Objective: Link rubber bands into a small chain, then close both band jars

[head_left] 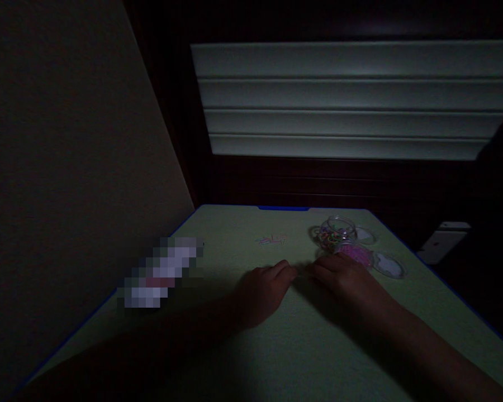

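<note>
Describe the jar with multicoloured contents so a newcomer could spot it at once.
Find the pale green tabletop with blue edging. Near its far right corner, beyond the right hand, sits a clear jar. Its contents are multicoloured, while those of the neighbouring container, closer to the hand, are pink.

Looks like a dim corner of a home, though hard to say which room. Shows it through a small table (230, 234) with a pale green top and blue edging (283, 208), tucked beside a plain wall (67, 139) and dark framing (318, 181) around a pale, grooved panel (343, 92). Feels domestic too from clear jars (337, 229) of coloured bits (331, 240) and a pale phone (444, 244) beyond the right edge.
</note>
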A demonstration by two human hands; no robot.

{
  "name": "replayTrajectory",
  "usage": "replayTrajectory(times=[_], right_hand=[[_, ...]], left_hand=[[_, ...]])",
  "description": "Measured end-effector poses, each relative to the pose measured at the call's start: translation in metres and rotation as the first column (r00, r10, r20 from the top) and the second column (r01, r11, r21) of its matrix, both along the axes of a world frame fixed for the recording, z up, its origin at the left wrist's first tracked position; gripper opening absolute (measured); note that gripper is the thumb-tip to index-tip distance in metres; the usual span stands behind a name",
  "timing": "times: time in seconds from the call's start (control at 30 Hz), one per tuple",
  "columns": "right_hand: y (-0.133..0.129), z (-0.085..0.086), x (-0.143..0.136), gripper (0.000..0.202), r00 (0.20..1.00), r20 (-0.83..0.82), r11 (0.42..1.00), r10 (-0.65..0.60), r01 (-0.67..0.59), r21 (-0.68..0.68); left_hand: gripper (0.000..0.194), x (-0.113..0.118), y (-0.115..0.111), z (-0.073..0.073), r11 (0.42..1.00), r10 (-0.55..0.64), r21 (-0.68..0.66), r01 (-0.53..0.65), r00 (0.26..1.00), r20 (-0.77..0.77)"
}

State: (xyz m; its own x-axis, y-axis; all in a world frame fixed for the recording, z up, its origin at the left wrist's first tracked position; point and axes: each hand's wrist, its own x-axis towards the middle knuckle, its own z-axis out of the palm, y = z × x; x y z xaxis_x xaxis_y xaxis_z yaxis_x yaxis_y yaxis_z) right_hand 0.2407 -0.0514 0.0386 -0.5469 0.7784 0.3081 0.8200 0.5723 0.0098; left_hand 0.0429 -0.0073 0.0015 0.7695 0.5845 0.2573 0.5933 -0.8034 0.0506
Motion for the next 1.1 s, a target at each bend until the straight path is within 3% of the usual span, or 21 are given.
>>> replayTrajectory(times=[0.63, 0.9, 1.1], right_hand=[[-0.006, 0.011, 0.006, 0.015, 0.999, 0.011, 0.995, 0.036, -0.036, 0.088], [-0.008, 0.031, 0.048, 0.017, 0.983, 0.011, 0.953, -0.183, 0.175, 0.247], [-0.005, 0.031, 0.064, 0.019, 0.919, 0.187, 0.934, -0.347, 0.321, 0.155]], left_hand=[[0.021, -0.002, 0.002, -0.005, 0.997, -0.054, 0.062, 0.055, 0.998, -0.024], [0.021, -0.003, 0.002, -0.001, 0.996, -0.077, 0.050, 0.079, 0.995, -0.058], [0.020, -0.002, 0.002, 0.000, 0.997, -0.061, 0.038, 0.064, 0.995, -0.080]])
